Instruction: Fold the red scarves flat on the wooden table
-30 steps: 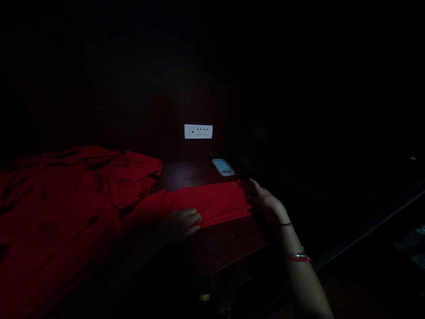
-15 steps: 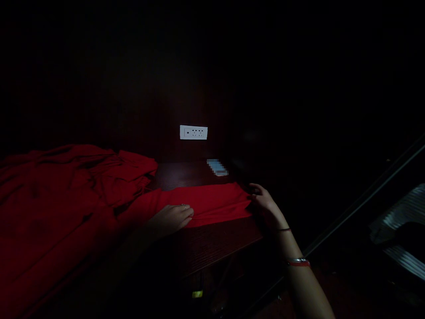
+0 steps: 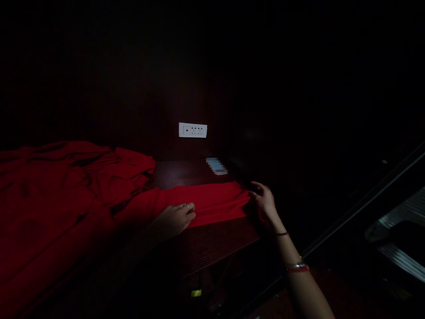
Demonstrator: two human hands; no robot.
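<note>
A flat strip of red cloth (image 3: pixel 212 199) lies across the dark wooden tabletop (image 3: pixel 212 243), joined at the left to a large rumpled heap of the same red fabric (image 3: pixel 66 190). My left hand (image 3: pixel 177 218), with a ring on one finger, rests on the strip's near side, its fingers curled closed on the fabric. At the strip's right end my right hand (image 3: pixel 264 200) grips the edge with bent fingers; the fingertips are partly lost in shadow. A bracelet and thin bands circle my right wrist and forearm.
A phone-like flat object (image 3: pixel 217 166), blurred out, lies behind the strip. On the dark wall above is a white power socket (image 3: pixel 193 130). Below the table edge a small yellow tag (image 3: pixel 196 293) shows. A ribbed, light-coloured thing (image 3: pixel 401 248) stands at the right in the gloom.
My left hand has shifted slightly to the right, its fingers lifted a little higher on the cloth. My right hand stays at the strip's end. The view has tilted slightly.
</note>
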